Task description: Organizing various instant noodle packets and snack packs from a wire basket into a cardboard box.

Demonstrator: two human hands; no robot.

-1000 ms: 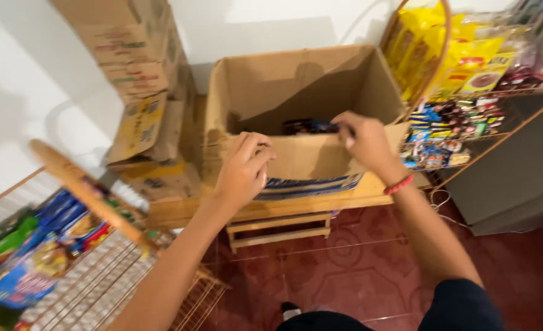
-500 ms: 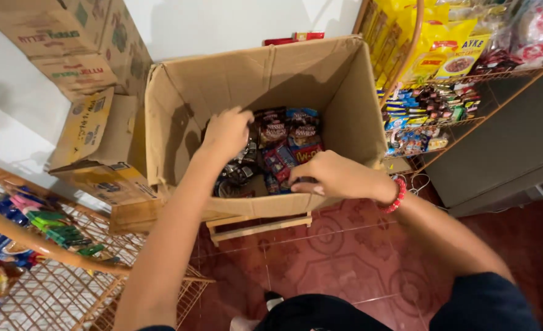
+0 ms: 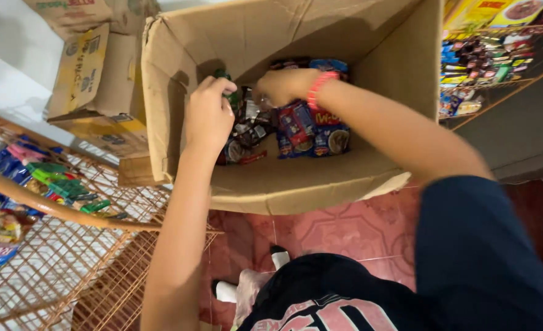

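From the head camera, looking straight down, both of the person's arms reach into a large open cardboard box [image 3: 265, 184] standing on a reddish tiled floor [image 3: 345, 230]; the left hand [image 3: 209, 116] is curled, its fingers bent around a small green-topped packet [image 3: 227, 86] at the box's left inner wall, though how firmly it grips cannot be told; the right hand [image 3: 283, 86], with a pink wristband [image 3: 318, 89] on its wrist, is closed over the snack packets [image 3: 308, 132] heaped on the box bottom, and what exactly it pinches is hidden under the knuckles; the packets, dark, blue and red, lie between and just below the two hands; to the left stands a copper-coloured wire rack [image 3: 69, 257] with bright sachets, behind it stacked cartons [image 3: 81, 73] against a white wall; at the upper right a shelf [image 3: 486, 67] carries more coloured packets.
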